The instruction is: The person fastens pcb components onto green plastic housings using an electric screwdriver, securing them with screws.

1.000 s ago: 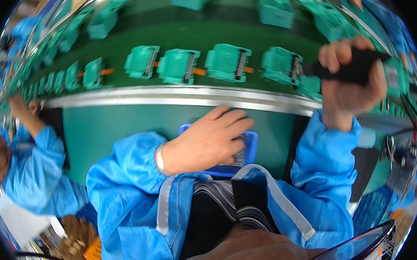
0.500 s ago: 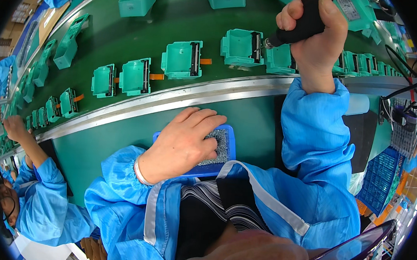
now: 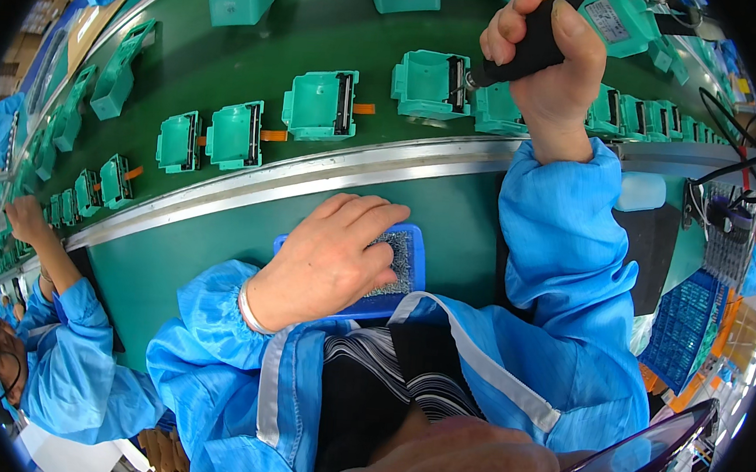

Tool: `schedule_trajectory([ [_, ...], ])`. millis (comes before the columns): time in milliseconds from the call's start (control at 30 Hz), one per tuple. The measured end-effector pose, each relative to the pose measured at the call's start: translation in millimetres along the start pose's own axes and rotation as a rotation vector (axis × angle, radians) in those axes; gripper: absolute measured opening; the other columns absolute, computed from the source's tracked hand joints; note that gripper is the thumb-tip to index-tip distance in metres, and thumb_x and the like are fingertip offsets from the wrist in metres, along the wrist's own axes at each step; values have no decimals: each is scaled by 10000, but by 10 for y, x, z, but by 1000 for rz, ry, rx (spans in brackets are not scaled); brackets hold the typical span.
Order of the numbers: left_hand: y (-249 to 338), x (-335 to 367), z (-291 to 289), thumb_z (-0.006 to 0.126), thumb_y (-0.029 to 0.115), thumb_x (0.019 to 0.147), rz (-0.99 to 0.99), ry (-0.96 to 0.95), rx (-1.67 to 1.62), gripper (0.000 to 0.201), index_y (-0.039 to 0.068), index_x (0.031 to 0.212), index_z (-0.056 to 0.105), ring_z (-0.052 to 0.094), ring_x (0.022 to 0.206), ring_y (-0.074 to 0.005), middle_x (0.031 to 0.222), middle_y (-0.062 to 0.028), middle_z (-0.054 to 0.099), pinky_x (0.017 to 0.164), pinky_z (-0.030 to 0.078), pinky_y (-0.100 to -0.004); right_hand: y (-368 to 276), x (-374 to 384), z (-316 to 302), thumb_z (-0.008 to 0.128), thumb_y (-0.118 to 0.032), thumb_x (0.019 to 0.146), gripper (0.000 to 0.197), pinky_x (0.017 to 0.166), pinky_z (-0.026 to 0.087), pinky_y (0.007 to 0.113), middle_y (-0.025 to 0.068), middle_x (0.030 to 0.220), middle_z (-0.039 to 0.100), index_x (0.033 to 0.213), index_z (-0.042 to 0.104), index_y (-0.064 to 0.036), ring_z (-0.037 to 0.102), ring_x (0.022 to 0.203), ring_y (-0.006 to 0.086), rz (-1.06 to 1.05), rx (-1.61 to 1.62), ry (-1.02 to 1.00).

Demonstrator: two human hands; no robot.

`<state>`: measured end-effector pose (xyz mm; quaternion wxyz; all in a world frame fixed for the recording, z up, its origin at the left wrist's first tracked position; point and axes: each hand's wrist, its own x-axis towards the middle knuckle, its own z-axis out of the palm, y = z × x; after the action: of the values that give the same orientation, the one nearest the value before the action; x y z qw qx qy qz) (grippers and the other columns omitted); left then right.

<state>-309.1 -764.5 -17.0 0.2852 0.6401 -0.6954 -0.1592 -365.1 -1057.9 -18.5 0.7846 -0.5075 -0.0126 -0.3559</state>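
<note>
My right hand is wrapped round a black powered screwdriver. The tool's metal tip reaches the black strip on the right side of an open green plastic housing; the exact contact is too small to make out. Beneath my right hand sits another green housing, partly covered. Lower down, my left hand rests over a blue tray of small metal screws. Its fingers extend over the far side, and the thumb, apart from them, points into the screws. No held screw is visible there.
More green housings line the green belt, several with orange ribbon strips. A metal rail separates belt and bench. Black cables hang at right above a blue crate. At left, a co-worker's hand reaches toward the line.
The housings have shifted slightly left along the belt. My right hand and the screwdriver have moved left with them, tip still at the same housing. My left hand stays over the tray.
</note>
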Motion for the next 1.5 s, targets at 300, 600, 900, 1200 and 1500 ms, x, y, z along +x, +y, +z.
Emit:
schedule_trajectory([
  [300,-31,8,68,794,142,710,26,1,101,225,23,827,643,621,1145,-349,1278,-167,644,948,510,-462,5,-27,131,734,-372,909,386,567,501,326,87,773,600,1042,590,-40,589,618,199,-33,-57,5],
  [600,-48,37,96,803,163,710,23,-35,55,266,21,856,632,628,1131,-343,1268,-166,649,947,512,-456,-26,-94,243,718,-409,935,465,575,495,326,81,788,607,1126,568,-13,587,624,188,-132,-170,8],
  [900,-59,6,82,770,174,726,-45,2,98,237,21,851,638,652,1052,-341,1233,-183,652,923,524,-454,-159,-347,531,750,-543,858,631,616,423,351,71,805,518,1168,512,-47,501,660,194,220,-170,-188],
  [1200,-36,-9,211,681,217,752,53,131,160,172,52,785,641,623,889,-273,937,-95,600,814,491,-381,57,-596,434,833,-499,830,660,638,452,318,58,860,537,1183,504,-49,543,719,182,271,-164,-199],
  [1500,-76,-98,276,680,232,748,103,157,195,160,73,762,666,614,859,-254,869,-67,574,778,479,-370,171,-549,450,781,-476,880,589,633,438,316,58,840,535,1180,499,-54,527,692,176,208,-158,-241],
])
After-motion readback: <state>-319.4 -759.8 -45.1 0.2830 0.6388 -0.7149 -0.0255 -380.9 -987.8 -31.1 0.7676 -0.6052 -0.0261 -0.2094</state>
